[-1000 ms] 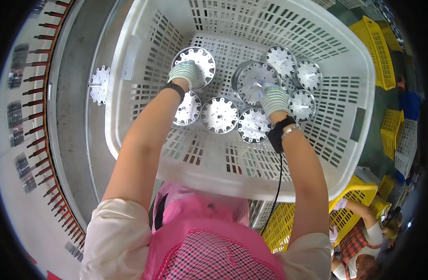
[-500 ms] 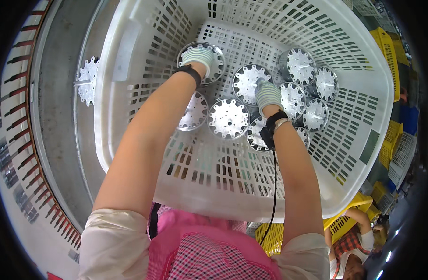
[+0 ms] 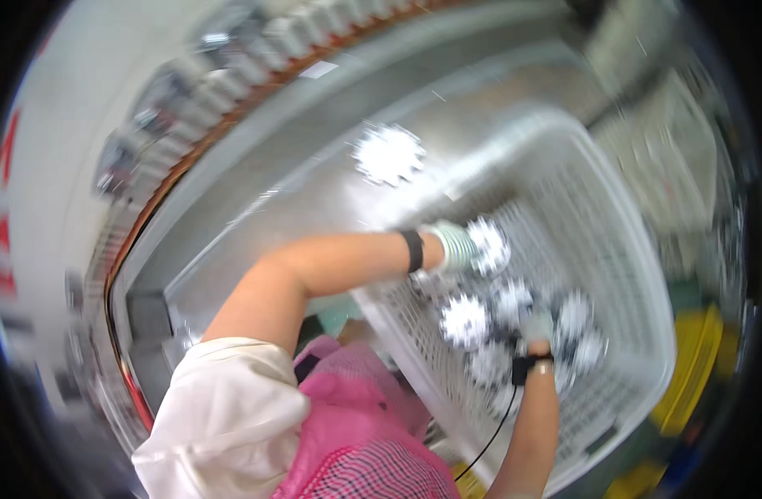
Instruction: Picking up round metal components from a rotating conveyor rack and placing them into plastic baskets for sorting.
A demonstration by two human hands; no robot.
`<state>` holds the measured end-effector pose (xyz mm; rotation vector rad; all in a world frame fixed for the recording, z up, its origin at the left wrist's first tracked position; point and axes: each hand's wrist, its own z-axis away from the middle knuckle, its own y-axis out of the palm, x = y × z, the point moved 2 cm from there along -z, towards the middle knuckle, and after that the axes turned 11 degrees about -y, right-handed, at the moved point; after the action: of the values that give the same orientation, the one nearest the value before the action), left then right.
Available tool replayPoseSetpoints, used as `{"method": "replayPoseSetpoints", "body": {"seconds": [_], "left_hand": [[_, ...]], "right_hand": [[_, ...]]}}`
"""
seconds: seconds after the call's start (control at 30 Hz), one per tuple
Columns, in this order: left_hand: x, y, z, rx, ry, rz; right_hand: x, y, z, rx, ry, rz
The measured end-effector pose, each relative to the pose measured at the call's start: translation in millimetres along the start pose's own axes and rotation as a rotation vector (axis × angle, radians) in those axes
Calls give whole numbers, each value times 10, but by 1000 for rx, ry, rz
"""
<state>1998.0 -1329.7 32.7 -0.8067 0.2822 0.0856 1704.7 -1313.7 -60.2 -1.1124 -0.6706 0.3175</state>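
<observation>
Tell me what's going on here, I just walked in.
A person's gloved left hand is at one round, toothed metal part inside a white slatted basket. The right hand is in among several similar parts there. Blur hides whether either hand grips anything. One more toothed metal disc shows outside the basket, against the grey metal surface.

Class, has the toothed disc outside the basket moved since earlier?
No: the toothed disc still sits outside the white basket, to its left; the view turned. Blur hides any small shift.
</observation>
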Motion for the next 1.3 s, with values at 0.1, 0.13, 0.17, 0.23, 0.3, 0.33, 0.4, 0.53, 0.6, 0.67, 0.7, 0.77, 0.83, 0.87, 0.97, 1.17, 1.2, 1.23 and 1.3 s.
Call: {"method": "replayPoseSetpoints", "body": {"seconds": [0.1, 0.13, 0.17, 0.23, 0.3, 0.33, 0.4, 0.53, 0.6, 0.67, 0.7, 0.77, 0.83, 0.87, 0.97, 1.17, 1.2, 1.23, 1.3], "left_hand": [[154, -458, 884, -201, 162, 45], [379, -552, 1158, -275, 106, 133], [643, -606, 1447, -344, 55, 220], [1312, -572, 1982, -654, 30, 544], [1833, -740, 2664, -841, -246, 527], [2087, -593, 2857, -1003, -301, 598], [2902, -508, 3018, -1190, -538, 1087], [4019, -522, 3263, -1586, -616, 1283], [4551, -326, 3249, -1725, -706, 1104], [4411, -656, 3233, -1692, -820, 834], [4521, -630, 3227, -1562, -859, 860], [4860, -402, 3293, -1614, -956, 235], [5262, -349, 3222, -1910, -932, 55], [5272, -474, 3218, -1938, -881, 97], [5344, -880, 3300, -1990, -735, 224], [5275, -862, 3536, -1884, -311, 569], [5032, -842, 3506, -1846, -239, 644], [4997, -847, 3633, -1833, -212, 693], [4778, -1138, 3731, -1813, -125, 785]], "right_hand": [[201, -696, -413, -192, 185, -265], [320, -873, -652, -313, 121, -405], [459, -1038, -888, -422, 57, -554], [1160, -1576, -1237, -519, -157, -501], [1913, -2099, -1462, -603, -412, -314], [2257, -2172, -1417, -496, -370, -400], [2873, -2316, -1684, -424, -409, -522], [3996, -2352, -2542, -304, -614, -595], [4571, -2195, -3037, -303, -725, -643], [4882, -1993, -3531, -285, -637, -734], [5051, -1822, -3797, -239, -568, -861], [5716, -2074, -3855, 64, -448, -478], [6124, -1897, -4233, -111, -524, -549], [6107, -1796, -4473, -307, -560, -605], [5862, -1523, -4781, -908, -647, -713], [5547, -2064, -5014, -642, -471, -1164], [5331, -2186, -5050, -604, -451, -1255], [5278, -2173, -4719, -534, -470, -1366], [5202, -2373, -4018, -429, -540, -1575]]}}
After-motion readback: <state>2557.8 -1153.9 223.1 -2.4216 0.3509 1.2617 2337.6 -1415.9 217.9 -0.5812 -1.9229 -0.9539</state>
